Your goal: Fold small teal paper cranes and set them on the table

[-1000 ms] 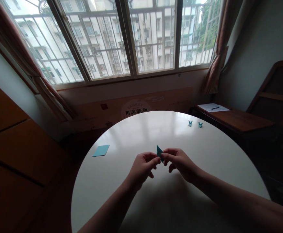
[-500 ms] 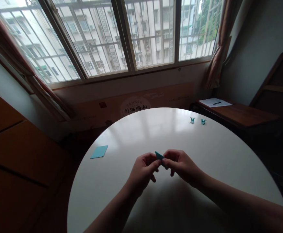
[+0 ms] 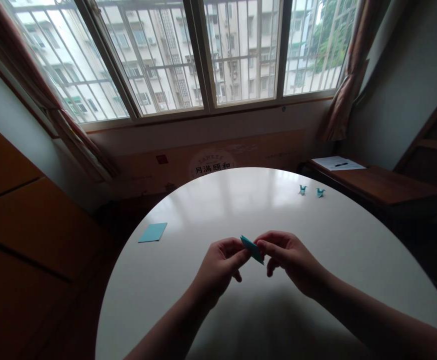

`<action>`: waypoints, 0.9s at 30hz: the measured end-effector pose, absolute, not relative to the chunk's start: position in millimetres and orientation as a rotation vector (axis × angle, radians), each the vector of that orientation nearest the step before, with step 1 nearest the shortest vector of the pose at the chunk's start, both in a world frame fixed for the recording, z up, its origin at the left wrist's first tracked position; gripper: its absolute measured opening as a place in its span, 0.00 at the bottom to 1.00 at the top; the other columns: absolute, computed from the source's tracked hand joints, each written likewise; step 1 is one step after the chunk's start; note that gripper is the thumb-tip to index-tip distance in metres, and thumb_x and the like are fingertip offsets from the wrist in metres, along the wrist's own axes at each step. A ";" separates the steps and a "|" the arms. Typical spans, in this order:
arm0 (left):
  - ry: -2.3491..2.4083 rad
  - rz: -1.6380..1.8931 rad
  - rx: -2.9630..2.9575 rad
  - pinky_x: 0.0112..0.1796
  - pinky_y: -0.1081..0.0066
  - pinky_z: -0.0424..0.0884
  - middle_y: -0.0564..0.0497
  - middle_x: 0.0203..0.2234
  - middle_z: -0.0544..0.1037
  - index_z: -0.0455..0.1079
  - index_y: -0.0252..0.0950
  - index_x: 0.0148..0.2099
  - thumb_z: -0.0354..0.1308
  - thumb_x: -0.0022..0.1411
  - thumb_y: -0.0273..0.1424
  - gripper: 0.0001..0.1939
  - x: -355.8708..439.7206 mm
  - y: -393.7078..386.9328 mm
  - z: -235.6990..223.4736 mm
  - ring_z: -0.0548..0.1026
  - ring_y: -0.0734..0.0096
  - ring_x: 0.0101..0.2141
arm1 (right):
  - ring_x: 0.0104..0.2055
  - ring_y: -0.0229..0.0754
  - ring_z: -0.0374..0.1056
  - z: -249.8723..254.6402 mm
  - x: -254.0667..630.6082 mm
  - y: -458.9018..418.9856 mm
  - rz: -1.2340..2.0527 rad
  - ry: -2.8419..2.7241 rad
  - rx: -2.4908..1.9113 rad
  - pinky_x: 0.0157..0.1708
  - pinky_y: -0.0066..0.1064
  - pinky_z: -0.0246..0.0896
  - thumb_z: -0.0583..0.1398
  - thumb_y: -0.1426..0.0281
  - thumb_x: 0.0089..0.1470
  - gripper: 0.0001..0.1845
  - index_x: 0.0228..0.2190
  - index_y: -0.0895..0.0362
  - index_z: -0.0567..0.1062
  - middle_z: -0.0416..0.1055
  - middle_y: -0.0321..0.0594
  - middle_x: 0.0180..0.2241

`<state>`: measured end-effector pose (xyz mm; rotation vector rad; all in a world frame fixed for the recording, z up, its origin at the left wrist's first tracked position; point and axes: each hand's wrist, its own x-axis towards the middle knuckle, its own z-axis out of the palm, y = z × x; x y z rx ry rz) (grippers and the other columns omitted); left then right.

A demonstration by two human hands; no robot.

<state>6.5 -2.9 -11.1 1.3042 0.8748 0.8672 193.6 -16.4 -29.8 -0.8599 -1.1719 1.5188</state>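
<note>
Hands (image 3: 222, 262) (image 3: 293, 255) pinch paper (image 3: 252, 250) — blue square (image 3: 153, 232) left, 2 folded figures (image 3: 303, 190) (image 3: 320, 193) right.

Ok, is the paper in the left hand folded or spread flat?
Folded: the teal origami paper is a narrow, pointed shape with layered edges.

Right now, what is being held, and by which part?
A folded teal paper: the left hand pinches its left edge; the right hand is at its right edge, grip unclear.

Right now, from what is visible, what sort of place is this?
Probably a room in a home: curtains hang beside a barred window, buildings show outside, and a round table stands before it.
</note>
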 end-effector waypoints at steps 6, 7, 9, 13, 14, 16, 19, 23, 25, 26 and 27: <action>0.903 0.902 1.234 0.19 0.80 0.65 0.50 0.24 0.76 0.77 0.32 0.33 0.71 0.53 0.39 0.14 6.5 -2.3 -11.6 0.70 0.73 0.25 | 0.31 0.40 0.69 -33.6 192.3 -17.0 1.575 -1.158 -0.827 0.22 0.25 0.67 0.69 0.59 0.54 0.15 0.34 0.58 0.83 0.76 0.41 0.29; 0.908 0.904 1.224 0.19 0.80 0.65 0.50 0.24 0.75 0.77 0.32 0.33 0.71 0.53 0.39 0.14 6.5 -2.1 -11.3 0.70 0.73 0.25 | 0.31 0.40 0.69 -34.6 192.5 -16.9 1.562 -1.163 -0.824 0.22 0.25 0.67 0.69 0.59 0.55 0.14 0.35 0.58 0.83 0.76 0.41 0.29; 0.917 0.916 1.205 0.19 0.80 0.65 0.51 0.23 0.74 0.77 0.32 0.33 0.72 0.52 0.38 0.14 6.7 -1.5 -10.9 0.68 0.74 0.25 | 0.32 0.40 0.70 -36.2 192.9 -16.6 1.509 -1.193 -0.827 0.23 0.25 0.68 0.69 0.61 0.55 0.13 0.37 0.57 0.83 0.76 0.41 0.30; 0.944 0.967 1.225 0.18 0.79 0.64 0.51 0.23 0.75 0.77 0.31 0.33 0.72 0.51 0.39 0.15 7.1 -0.9 -12.1 0.66 0.76 0.23 | 0.34 0.42 0.71 -37.8 191.5 -16.2 1.358 -1.302 -0.859 0.24 0.26 0.69 0.71 0.65 0.51 0.12 0.39 0.55 0.83 0.77 0.41 0.34; 0.947 0.983 1.246 0.18 0.79 0.64 0.50 0.23 0.76 0.78 0.31 0.33 0.72 0.51 0.39 0.15 7.2 -0.9 -12.6 0.67 0.75 0.23 | 0.34 0.42 0.71 -38.0 190.6 -16.4 1.326 -1.327 -0.869 0.24 0.26 0.69 0.72 0.65 0.50 0.12 0.38 0.55 0.83 0.77 0.41 0.34; 0.951 1.019 1.295 0.19 0.78 0.64 0.49 0.24 0.77 0.78 0.31 0.33 0.71 0.52 0.39 0.15 7.5 -1.4 -13.3 0.68 0.75 0.23 | 0.34 0.42 0.70 -37.9 188.8 -17.2 1.274 -1.365 -0.881 0.23 0.26 0.69 0.72 0.66 0.49 0.13 0.38 0.55 0.83 0.76 0.41 0.34; 0.959 1.063 1.332 0.19 0.77 0.65 0.49 0.25 0.77 0.78 0.32 0.34 0.72 0.52 0.38 0.14 7.9 -2.9 -12.6 0.69 0.73 0.24 | 0.35 0.43 0.70 -36.9 187.7 -19.5 1.252 -1.396 -0.853 0.24 0.27 0.69 0.71 0.64 0.52 0.13 0.40 0.54 0.83 0.76 0.42 0.35; 0.989 1.108 1.311 0.19 0.78 0.66 0.51 0.25 0.76 0.74 0.33 0.32 0.73 0.50 0.36 0.15 7.5 -4.6 -11.5 0.70 0.73 0.24 | 0.36 0.44 0.71 -35.0 189.0 -21.4 1.286 -1.382 -0.787 0.26 0.29 0.70 0.64 0.59 0.60 0.14 0.39 0.55 0.84 0.76 0.44 0.33; 1.007 1.125 1.345 0.18 0.78 0.66 0.53 0.23 0.73 0.71 0.33 0.29 0.73 0.50 0.35 0.15 6.7 -4.9 -11.9 0.68 0.74 0.23 | 0.35 0.44 0.71 -34.5 189.2 -21.1 1.294 -1.367 -0.805 0.25 0.30 0.70 0.66 0.59 0.58 0.14 0.38 0.56 0.84 0.77 0.44 0.32; 1.016 1.124 1.378 0.18 0.78 0.66 0.53 0.22 0.73 0.70 0.33 0.29 0.73 0.50 0.35 0.15 6.4 -5.1 -12.2 0.68 0.75 0.23 | 0.34 0.45 0.71 -34.5 189.1 -20.7 1.302 -1.360 -0.823 0.25 0.30 0.70 0.67 0.59 0.57 0.14 0.37 0.56 0.85 0.77 0.44 0.31; 1.025 1.116 1.419 0.17 0.79 0.66 0.53 0.22 0.72 0.71 0.33 0.29 0.72 0.51 0.35 0.14 6.1 -5.3 -12.3 0.67 0.75 0.22 | 0.34 0.45 0.71 -34.7 188.8 -20.2 1.311 -1.351 -0.839 0.25 0.30 0.70 0.68 0.59 0.55 0.14 0.37 0.56 0.85 0.78 0.44 0.31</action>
